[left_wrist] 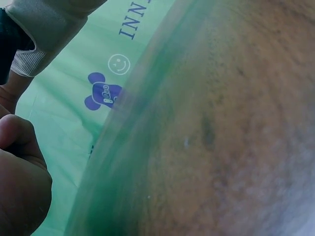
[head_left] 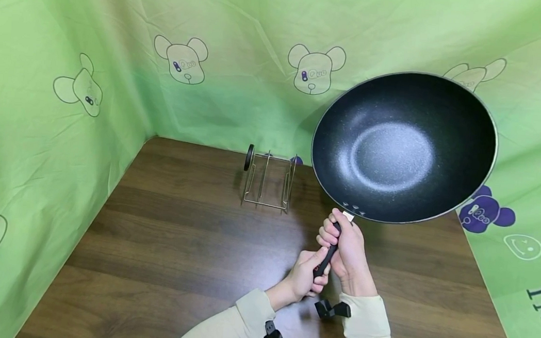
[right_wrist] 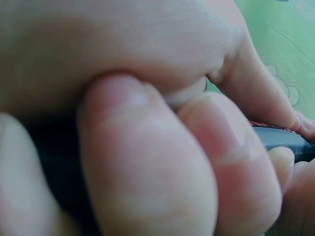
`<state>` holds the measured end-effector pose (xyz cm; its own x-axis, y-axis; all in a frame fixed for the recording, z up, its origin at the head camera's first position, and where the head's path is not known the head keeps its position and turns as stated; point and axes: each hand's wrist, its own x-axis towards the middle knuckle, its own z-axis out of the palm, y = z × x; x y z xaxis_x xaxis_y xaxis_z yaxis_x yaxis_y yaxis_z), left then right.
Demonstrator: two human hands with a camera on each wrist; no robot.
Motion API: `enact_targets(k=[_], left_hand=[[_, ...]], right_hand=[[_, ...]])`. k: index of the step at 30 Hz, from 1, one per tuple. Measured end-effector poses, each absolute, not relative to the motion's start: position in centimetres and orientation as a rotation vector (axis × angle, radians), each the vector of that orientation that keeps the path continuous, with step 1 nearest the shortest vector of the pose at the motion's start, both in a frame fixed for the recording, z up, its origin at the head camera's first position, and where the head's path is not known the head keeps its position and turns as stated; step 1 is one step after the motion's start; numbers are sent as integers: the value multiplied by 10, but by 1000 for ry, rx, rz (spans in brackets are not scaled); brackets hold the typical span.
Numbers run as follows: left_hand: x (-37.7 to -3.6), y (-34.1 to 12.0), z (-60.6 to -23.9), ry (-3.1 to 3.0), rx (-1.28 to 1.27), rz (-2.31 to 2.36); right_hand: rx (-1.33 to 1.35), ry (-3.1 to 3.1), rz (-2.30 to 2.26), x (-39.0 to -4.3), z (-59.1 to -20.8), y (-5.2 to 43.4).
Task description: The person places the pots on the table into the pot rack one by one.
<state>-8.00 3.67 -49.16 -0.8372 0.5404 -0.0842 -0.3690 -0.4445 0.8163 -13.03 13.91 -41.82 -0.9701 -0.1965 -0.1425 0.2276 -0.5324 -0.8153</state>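
A large black wok [head_left: 403, 156] is held up above the right side of the table, its speckled inside turned toward the head camera. Both hands grip its black handle [head_left: 324, 264]. My right hand [head_left: 350, 249] has its fingers wrapped round the part near the pan. Lower down, my left hand [head_left: 304, 275] grasps the handle's end, thumb along the top. In the right wrist view, curled fingers [right_wrist: 147, 162] fill the picture, with a piece of the handle [right_wrist: 283, 140] at the right edge. The left wrist view shows only part of a hand [left_wrist: 24, 182].
A wire rack [head_left: 265, 205] with a black disc [head_left: 249, 158] at one side stands at the back of the brown wooden table [head_left: 177, 246]. Green cloth [head_left: 241, 43] with bear prints hangs behind and at both sides, close behind the wok.
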Motion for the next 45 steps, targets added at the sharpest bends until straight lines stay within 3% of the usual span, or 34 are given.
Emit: enact_targets(k=[45], left_hand=[[-80, 33, -491, 1196, 251, 2322]], right_hand=[[24, 1448, -2501, -133, -414, 130]])
